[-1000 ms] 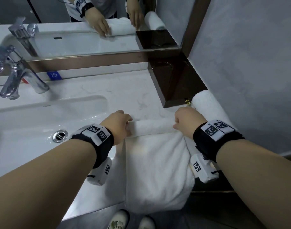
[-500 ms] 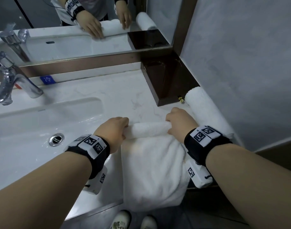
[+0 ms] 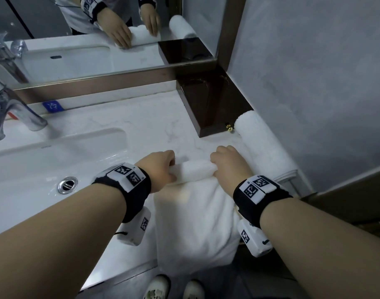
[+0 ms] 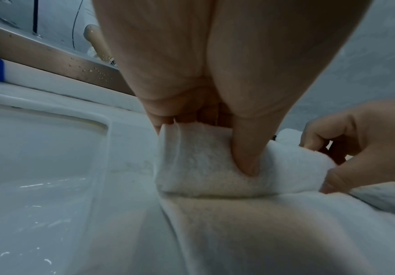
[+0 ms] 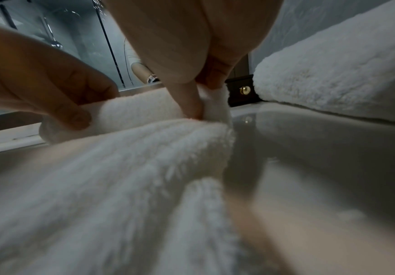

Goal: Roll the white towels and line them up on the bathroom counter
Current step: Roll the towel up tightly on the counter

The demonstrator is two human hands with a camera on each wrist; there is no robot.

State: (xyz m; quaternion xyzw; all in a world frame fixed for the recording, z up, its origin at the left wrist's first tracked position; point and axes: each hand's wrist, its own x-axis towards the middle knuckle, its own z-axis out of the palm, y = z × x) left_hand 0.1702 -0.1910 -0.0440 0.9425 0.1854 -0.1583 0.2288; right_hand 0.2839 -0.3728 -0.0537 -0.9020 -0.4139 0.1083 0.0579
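A white towel [image 3: 195, 223] lies on the marble counter [image 3: 141, 126] with its near end hanging over the front edge. Its far end is rolled into a small tube [image 3: 193, 170]. My left hand [image 3: 161, 167] grips the tube's left end, thumb pressed into the roll [image 4: 245, 163]. My right hand [image 3: 227, 165] pinches the tube's right end [image 5: 213, 104]. A finished rolled towel [image 3: 264, 147] lies along the right wall, just beyond my right hand.
The sink basin [image 3: 55, 165] with its drain [image 3: 67, 184] and a chrome tap [image 3: 12, 111] lie to the left. A dark wooden box [image 3: 212, 104] with a brass knob [image 3: 229, 127] fills the back right corner. A mirror [image 3: 98, 35] runs along the back.
Both hands have kept hold of the towel's rolled end, and the roll looks slightly thicker. The view has shifted a little.
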